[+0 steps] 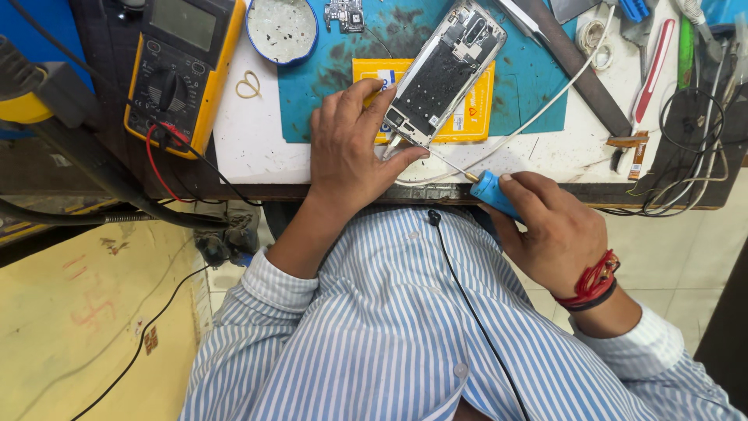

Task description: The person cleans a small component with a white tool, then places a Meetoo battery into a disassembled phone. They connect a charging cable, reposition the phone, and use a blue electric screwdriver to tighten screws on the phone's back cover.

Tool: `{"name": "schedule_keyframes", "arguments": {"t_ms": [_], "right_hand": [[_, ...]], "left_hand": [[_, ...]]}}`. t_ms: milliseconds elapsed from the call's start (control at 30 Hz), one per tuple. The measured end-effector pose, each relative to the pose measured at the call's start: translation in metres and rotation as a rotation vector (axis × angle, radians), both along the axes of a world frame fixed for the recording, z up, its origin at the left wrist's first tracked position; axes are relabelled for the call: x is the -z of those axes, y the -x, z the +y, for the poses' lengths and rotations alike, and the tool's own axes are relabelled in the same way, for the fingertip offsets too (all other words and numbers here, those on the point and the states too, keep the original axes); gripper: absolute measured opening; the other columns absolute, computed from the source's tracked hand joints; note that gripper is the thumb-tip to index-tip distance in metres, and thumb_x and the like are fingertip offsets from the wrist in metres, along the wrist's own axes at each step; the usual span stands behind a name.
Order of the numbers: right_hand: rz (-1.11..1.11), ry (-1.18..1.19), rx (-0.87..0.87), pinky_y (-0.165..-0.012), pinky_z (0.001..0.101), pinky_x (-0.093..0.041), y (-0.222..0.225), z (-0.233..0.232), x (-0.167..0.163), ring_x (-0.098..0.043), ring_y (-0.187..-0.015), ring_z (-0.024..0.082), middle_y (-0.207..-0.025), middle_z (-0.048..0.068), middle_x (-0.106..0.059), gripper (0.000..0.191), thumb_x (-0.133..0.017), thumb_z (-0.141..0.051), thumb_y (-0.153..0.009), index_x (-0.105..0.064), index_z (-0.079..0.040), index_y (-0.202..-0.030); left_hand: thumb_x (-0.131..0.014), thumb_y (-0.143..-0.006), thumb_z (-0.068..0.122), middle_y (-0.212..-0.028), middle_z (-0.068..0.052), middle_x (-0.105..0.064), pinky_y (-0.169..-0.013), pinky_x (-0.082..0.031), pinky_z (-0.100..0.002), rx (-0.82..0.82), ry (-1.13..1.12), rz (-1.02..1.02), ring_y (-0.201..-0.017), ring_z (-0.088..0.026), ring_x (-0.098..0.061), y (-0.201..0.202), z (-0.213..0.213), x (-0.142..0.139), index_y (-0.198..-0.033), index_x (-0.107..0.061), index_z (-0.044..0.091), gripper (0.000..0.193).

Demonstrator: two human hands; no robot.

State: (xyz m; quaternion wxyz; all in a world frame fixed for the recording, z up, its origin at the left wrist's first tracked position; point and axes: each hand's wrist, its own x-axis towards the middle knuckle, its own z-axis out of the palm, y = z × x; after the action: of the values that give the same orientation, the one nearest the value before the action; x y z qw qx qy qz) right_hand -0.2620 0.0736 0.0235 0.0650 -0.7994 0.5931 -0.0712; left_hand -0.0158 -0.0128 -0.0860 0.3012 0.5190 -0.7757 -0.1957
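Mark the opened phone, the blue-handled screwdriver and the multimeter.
opened phone (442,76), head view, middle of its exposed inside
blue-handled screwdriver (492,191), head view, blue handle
multimeter (181,70), head view, dial area

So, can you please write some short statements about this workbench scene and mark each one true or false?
1. The left hand steadies the opened phone. True.
2. The right hand holds a red-handled screwdriver. False: the screwdriver has a blue handle.
3. The phone lies partly on a yellow card over a teal mat. True.
4. The multimeter sits at the right end of the bench. False: it is at the left end.
5. The screwdriver tip points toward the phone's lower end. True.
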Motion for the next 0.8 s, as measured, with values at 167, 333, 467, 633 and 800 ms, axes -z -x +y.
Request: {"name": "schedule_keyframes", "arguments": {"t_ms": [167,333,467,633,800], "right_hand": [[-0.011,-0.002,-0.006,-0.070,0.0356,-0.055,0.002,-0.002,0.002,-0.072,-0.087,0.026,-0.112,0.008,-0.072,0.038,-0.085,-0.023,-0.086,-0.073,-0.007,-0.118],[-0.009,-0.002,-0.017,-0.070,0.0360,-0.055,0.005,-0.003,0.003,-0.072,-0.087,0.027,-0.113,0.008,-0.073,0.038,-0.085,-0.022,-0.086,-0.073,-0.007,-0.118],[-0.017,-0.003,-0.036,-0.068,0.0360,-0.055,0.007,-0.006,0.002,-0.072,-0.087,0.027,-0.113,0.008,-0.072,0.038,-0.084,-0.022,-0.085,-0.072,-0.007,-0.118],[-0.018,0.000,-0.067,-0.070,0.0359,-0.056,0.011,-0.013,-0.002,-0.073,-0.088,0.027,-0.114,0.008,-0.073,0.038,-0.085,-0.023,-0.086,-0.073,-0.008,-0.119],[0.010,-0.017,-0.077,-0.071,0.0355,-0.057,0.015,-0.021,-0.007,-0.073,-0.089,0.026,-0.115,0.006,-0.074,0.037,-0.085,-0.024,-0.086,-0.074,-0.011,-0.119]], "left_hand": [[-0.090,-0.075,0.058,-0.138,-0.009,-0.055,-0.101,-0.040,-0.045,-0.002,0.001,-0.003,-0.121,-0.029,-0.052,0.000,0.000,0.000,-0.135,-0.065,0.005,0.084],[-0.089,-0.075,0.059,-0.138,-0.009,-0.056,-0.101,-0.040,-0.045,-0.005,-0.012,-0.004,-0.121,-0.029,-0.052,0.000,0.000,0.000,-0.135,-0.065,0.005,0.084],[-0.090,-0.075,0.059,-0.138,-0.010,-0.055,-0.102,-0.040,-0.046,-0.004,-0.002,-0.004,-0.121,-0.030,-0.052,-0.001,-0.001,0.001,-0.135,-0.065,0.005,0.084],[-0.090,-0.074,0.059,-0.138,-0.010,-0.055,-0.102,-0.040,-0.046,-0.008,-0.007,-0.003,-0.121,-0.029,-0.051,0.001,0.000,0.001,-0.135,-0.066,0.005,0.085],[-0.091,-0.073,0.059,-0.138,-0.009,-0.056,-0.101,-0.039,-0.045,-0.012,-0.017,-0.001,-0.121,-0.029,-0.052,0.001,0.000,0.002,-0.134,-0.066,0.005,0.085]]}}
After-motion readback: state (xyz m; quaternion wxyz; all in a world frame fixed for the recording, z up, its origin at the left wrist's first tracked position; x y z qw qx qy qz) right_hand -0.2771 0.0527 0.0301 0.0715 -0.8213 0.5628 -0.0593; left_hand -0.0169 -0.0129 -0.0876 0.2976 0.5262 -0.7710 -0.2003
